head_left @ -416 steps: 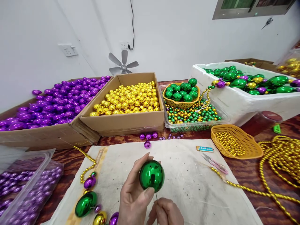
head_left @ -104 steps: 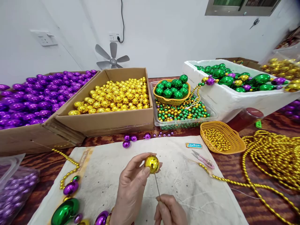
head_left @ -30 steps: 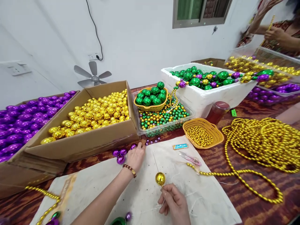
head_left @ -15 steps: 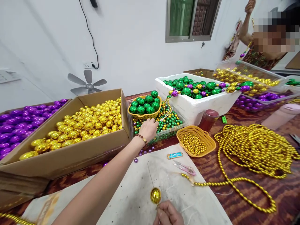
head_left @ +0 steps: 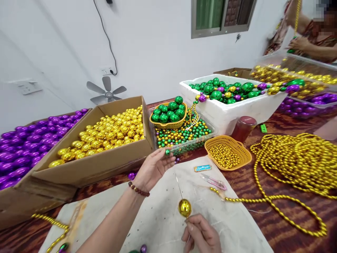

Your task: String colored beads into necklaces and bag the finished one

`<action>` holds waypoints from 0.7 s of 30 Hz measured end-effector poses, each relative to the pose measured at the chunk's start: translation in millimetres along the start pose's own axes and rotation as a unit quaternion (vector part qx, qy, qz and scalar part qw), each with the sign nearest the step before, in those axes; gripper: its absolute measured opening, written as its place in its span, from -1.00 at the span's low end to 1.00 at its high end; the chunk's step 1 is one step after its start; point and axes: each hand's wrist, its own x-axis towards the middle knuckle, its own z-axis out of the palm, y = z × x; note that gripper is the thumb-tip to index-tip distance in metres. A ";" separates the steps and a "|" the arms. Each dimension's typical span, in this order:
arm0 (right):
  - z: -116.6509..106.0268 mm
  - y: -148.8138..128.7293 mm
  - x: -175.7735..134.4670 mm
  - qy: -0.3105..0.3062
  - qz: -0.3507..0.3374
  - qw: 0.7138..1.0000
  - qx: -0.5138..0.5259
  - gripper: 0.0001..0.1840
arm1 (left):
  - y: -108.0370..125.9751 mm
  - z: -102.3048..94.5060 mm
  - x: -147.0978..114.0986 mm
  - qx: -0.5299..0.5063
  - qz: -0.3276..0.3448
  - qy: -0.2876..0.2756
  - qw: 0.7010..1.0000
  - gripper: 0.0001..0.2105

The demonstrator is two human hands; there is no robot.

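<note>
My left hand is turned partly palm up, pinching a small green bead between thumb and fingertips. Lower down, my right hand pinches the lower end of a long thin needle just beneath a large gold bead. The needle passes through this bead and points up and left, its tip below my left hand. A pale thread hangs under the right fingers. Behind the left hand stands a clear tray of small mixed beads, with a yellow basket of green balls on it.
Cardboard boxes hold gold balls and purple balls. A foam box, a basket of small gold beads, pink-handled snips and heaped gold bead strands lie rightward. A co-worker's hand shows at far right.
My left hand has come back from the bead tray toward me and turned over, now with a green bead. The right hand still holds the needle and gold bead. The view has shifted left.
</note>
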 end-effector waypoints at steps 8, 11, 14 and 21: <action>-0.9 -31.2 -11.3 -0.112 -0.067 0.984 -0.121 -0.66 | -25.1 -11.3 -60.9 -0.298 -0.112 0.078 0.945 -0.88; -0.9 -29.5 -11.8 -0.119 -0.068 0.982 -0.132 -0.68 | -29.2 -13.2 -65.6 -0.297 -0.115 0.092 0.943 -0.88; -0.6 -28.2 -12.9 -0.115 -0.062 0.981 -0.140 -0.68 | -32.5 -14.8 -67.7 -0.298 -0.111 0.097 0.943 -0.88; -1.7 -27.2 -14.7 -0.110 -0.045 0.982 -0.145 -0.68 | -38.4 -15.7 -69.6 -0.258 -0.091 0.098 0.957 -0.85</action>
